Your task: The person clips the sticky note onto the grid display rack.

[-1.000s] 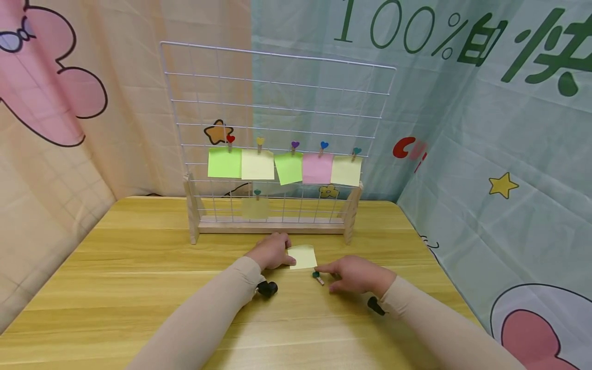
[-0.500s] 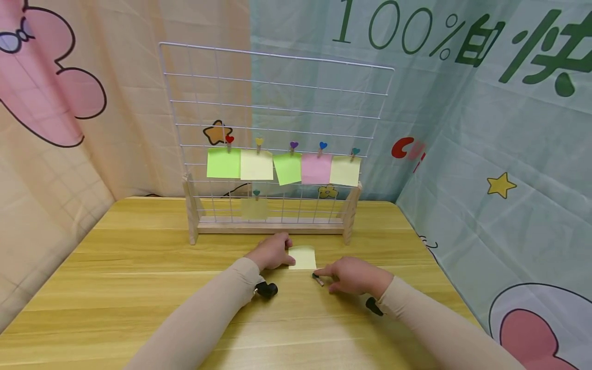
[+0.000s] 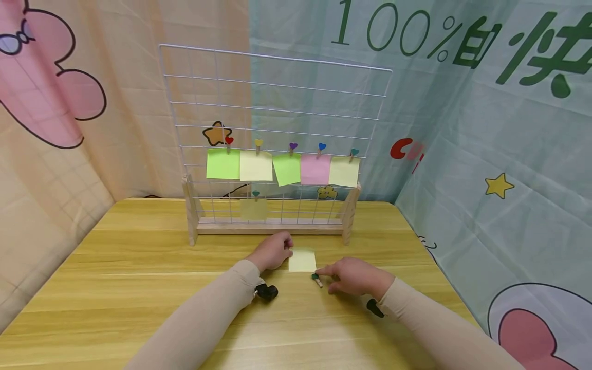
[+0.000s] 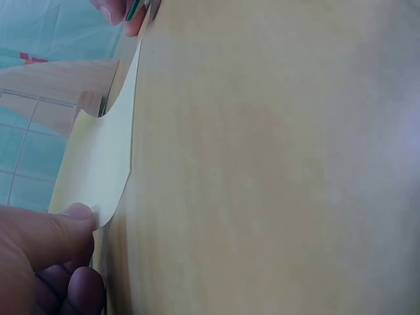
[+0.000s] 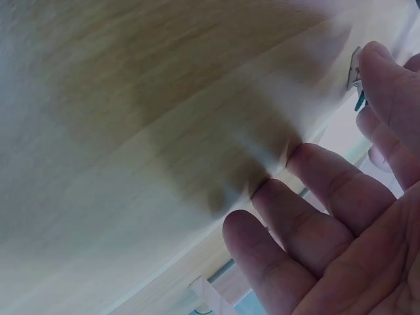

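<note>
A pale yellow paper note (image 3: 302,260) lies on the wooden table in front of the rack. My left hand (image 3: 273,251) pinches its left edge; in the left wrist view the thumb (image 4: 75,220) lies on top and the paper bows upward. My right hand (image 3: 353,275) reaches toward the note's near right corner, index finger extended. Close under that fingertip is a small wooden clothespin (image 3: 317,280) with a green head. Whether the fingertip touches the clothespin or the note's corner, I cannot tell. In the right wrist view the other fingers (image 5: 315,236) are loosely bent.
Behind the hands stands a white wire grid rack (image 3: 277,109) on a wooden base (image 3: 273,230). Clothespins hold a row of green, yellow and pink notes (image 3: 315,170) on it, and one yellow note (image 3: 253,209) lower down. Printed curtains (image 3: 462,154) surround the table.
My left thumb has drawn in from the note's lower left part to its left edge, and the fingers have closed there. The right hand has barely moved.
</note>
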A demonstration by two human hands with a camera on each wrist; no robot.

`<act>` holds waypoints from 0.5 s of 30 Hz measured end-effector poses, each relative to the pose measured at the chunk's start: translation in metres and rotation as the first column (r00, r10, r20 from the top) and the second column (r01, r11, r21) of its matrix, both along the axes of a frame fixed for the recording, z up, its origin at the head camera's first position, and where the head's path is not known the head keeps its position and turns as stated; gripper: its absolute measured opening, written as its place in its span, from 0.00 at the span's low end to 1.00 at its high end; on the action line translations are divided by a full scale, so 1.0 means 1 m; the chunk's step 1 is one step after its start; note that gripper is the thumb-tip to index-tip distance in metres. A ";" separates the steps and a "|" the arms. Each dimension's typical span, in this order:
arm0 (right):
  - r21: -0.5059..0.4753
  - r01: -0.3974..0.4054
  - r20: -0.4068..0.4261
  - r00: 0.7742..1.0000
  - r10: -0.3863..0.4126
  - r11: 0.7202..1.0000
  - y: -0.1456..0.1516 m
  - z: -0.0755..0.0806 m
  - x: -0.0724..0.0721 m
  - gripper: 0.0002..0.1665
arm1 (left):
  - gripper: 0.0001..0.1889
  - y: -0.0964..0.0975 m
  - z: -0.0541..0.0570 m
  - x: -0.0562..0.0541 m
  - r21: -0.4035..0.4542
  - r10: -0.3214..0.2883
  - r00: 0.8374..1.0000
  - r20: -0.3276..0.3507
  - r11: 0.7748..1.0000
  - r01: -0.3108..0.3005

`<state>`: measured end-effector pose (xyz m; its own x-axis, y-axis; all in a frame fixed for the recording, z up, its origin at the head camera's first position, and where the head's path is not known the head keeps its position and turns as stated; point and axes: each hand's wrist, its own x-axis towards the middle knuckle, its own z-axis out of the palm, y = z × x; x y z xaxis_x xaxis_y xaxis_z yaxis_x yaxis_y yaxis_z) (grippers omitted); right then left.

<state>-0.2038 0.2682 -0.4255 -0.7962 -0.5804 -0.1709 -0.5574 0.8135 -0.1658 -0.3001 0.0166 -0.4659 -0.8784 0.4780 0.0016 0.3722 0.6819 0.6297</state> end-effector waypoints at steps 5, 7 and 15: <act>-0.005 -0.002 -0.020 1.000 0.001 1.000 -0.001 -0.001 -0.001 0.32 | 0.02 -0.002 0.000 -0.004 0.054 0.001 1.000 -0.009 0.999 0.000; -0.003 -0.021 -0.048 0.999 0.020 1.000 -0.002 -0.002 -0.001 0.31 | 0.02 -0.003 0.001 -0.006 0.075 0.007 1.000 -0.008 0.997 -0.006; -0.014 -0.102 -0.119 0.988 0.100 0.995 -0.005 -0.005 -0.004 0.28 | 0.05 -0.009 0.010 -0.014 0.148 0.061 0.998 0.024 0.987 -0.064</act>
<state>-0.2076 0.2627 -0.4310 -0.7472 -0.6613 -0.0664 -0.6533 0.7491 -0.1099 -0.3141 0.0073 -0.4559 -0.9069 0.4182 0.0516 0.3190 0.6014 0.7325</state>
